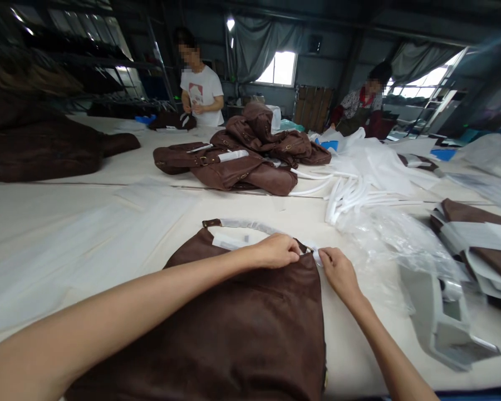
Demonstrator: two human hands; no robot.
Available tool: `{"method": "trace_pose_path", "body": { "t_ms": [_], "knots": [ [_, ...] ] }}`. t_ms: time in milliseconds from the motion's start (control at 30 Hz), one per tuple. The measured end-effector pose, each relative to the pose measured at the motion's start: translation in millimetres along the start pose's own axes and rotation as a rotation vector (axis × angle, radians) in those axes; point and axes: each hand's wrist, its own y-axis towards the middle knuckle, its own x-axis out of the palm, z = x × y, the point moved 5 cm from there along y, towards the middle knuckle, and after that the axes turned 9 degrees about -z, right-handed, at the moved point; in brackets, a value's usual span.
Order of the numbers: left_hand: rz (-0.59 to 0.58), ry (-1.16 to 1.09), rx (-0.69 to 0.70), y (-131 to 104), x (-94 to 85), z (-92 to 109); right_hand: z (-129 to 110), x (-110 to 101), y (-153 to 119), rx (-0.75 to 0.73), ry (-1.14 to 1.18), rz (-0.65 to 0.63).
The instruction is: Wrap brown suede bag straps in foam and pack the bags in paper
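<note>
A brown leather handbag [250,317] lies on the table in front of me, its top edge away from me. Its strap [250,225] arches beyond that edge, wrapped in white material. My left hand [278,252] reaches across the bag, fingers closed at the top right corner beside the strap's metal ring. Just right of the ring, my right hand [338,267] pinches a small white strip [317,256] between thumb and fingers. A white label or paper [229,243] shows inside the strap's arch. My left fingertips partly hide what they grip.
A tape dispenser [438,317] stands to the right near clear plastic bags [401,239] and white tubes [346,197]. Brown bags [250,159] are heaped across the table. More brown goods lie left and right. Two people work at the far side.
</note>
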Motion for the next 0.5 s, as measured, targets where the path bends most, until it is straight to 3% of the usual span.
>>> {"method": "trace_pose_path", "body": {
  "t_ms": [100,200,367,500],
  "knots": [
    [0.026,-0.041,-0.044,14.4,15.7,16.1,0.4,9.4,-18.3,0.103,0.052,-0.033],
    [0.092,-0.075,-0.143,26.5,28.3,21.4,-2.1,20.8,-30.2,0.105,0.128,-0.064],
    [0.221,-0.137,-0.336,36.0,48.0,17.5,-9.2,27.8,-37.6,0.006,0.160,0.044],
    [0.311,-0.170,-0.392,39.1,58.1,8.1,-11.4,30.5,-40.9,-0.037,0.159,0.087]
  ]
}}
